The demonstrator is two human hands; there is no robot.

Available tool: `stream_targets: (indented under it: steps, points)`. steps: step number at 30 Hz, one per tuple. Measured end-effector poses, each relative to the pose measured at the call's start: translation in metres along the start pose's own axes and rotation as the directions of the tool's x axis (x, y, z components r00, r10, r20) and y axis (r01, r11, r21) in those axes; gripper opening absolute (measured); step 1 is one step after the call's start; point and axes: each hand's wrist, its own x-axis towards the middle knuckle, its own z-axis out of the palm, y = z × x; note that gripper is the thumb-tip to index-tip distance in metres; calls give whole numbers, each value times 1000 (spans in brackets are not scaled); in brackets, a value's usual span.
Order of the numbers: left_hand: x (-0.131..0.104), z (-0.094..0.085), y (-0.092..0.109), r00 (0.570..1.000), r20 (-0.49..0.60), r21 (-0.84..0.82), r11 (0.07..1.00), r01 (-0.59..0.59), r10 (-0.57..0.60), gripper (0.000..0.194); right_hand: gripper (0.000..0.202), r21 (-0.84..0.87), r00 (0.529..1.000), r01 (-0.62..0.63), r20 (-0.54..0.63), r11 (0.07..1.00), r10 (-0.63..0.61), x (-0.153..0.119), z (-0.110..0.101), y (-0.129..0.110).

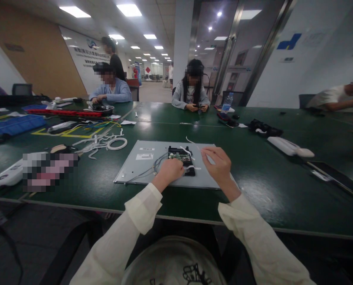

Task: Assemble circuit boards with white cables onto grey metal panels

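Note:
A flat grey metal panel [143,166] lies on the table in front of me. On its middle sits a black frame [190,173] with a green circuit board [176,157] and several white tape strips [186,150]. My left hand [169,171] is closed at the near left edge of the circuit board; its fingertips are partly hidden. Grey cables [157,163] run from the board to the left across the panel. Above the panel's right side, my right hand [218,164] pinches a thin white strip of tape [191,140], which sticks out to the left.
Left of the panel lie a white tape roll [117,143], loose white strips [97,140] and a white device [16,168]. A blue tray [19,124] is farther back. A white handheld device [283,146] rests at right. Across the table sit people, near a water bottle [227,102].

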Motion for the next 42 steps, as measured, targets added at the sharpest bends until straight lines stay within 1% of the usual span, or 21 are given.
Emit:
stream_targets:
  steps: [2, 4, 7, 8, 9, 11, 13, 15, 18, 20, 23, 26, 31, 36, 39, 42]
  points:
    - [-3, -5, -5, 1000, -20, -23, 1000, -9, 8, 31, 18, 6, 999, -5, 34, 1000, 5, -1, 1, 1]
    - [-8, -12, -18, 997, -68, -62, 998, 19, -23, 30, 20, -4, 998, -4, 55, 1000, 4, -2, 2, 2]
    - [-20, -18, -46, 979, -189, -111, 992, 61, -81, 24, 21, -36, 998, 11, 64, 999, -9, -2, 6, 3]
    - [-25, -18, -56, 970, -231, -122, 992, 42, -70, 24, 21, -45, 997, 24, 72, 999, -20, -1, 7, 3]
    - [-30, -16, -66, 968, -247, -136, 991, 5, -39, 25, 21, -53, 996, 42, 87, 998, -38, 0, 9, 2]
    - [-39, -11, -82, 977, -213, -171, 983, -72, 35, 30, 21, -62, 986, 93, 142, 994, -83, 3, 14, -1]
    - [-46, -4, -94, 985, -169, -204, 976, -78, 43, 35, 23, -64, 968, 150, 212, 987, -133, 9, 20, -7]
    - [-49, 2, -100, 988, -151, -223, 973, -63, 29, 37, 24, -58, 942, 207, 281, 977, -183, 17, 28, -15]
    - [-48, 5, -105, 988, -154, -233, 972, -32, -4, 36, 25, -51, 896, 279, 374, 959, -241, 28, 46, -30]
    - [-47, 5, -106, 988, -154, -238, 971, -24, -13, 36, 25, -55, 867, 309, 427, 949, -258, 32, 60, -40]
    - [-46, 6, -106, 987, -160, -241, 970, -33, -7, 36, 23, -61, 820, 328, 514, 943, -252, 29, 81, -53]
    - [-45, 9, -105, 985, -169, -235, 972, -13, -28, 33, 21, -65, 777, 339, 582, 939, -240, 21, 95, -59]
    - [-44, 10, -103, 979, -189, -237, 971, 35, -82, 24, 20, -74, 733, 375, 634, 924, -247, 15, 102, -63]
    - [-44, 8, -101, 973, -218, -254, 967, 16, -74, 22, 17, -48, 672, 406, 692, 912, -263, 12, 105, -68]
    - [-43, 9, -101, 973, -223, -270, 963, -1, -62, 24, 15, -37, 651, 418, 709, 908, -271, 8, 108, -71]
    - [-41, 13, -101, 965, -262, -277, 960, -45, -31, 31, 16, -26, 646, 411, 714, 911, -271, 6, 109, -72]
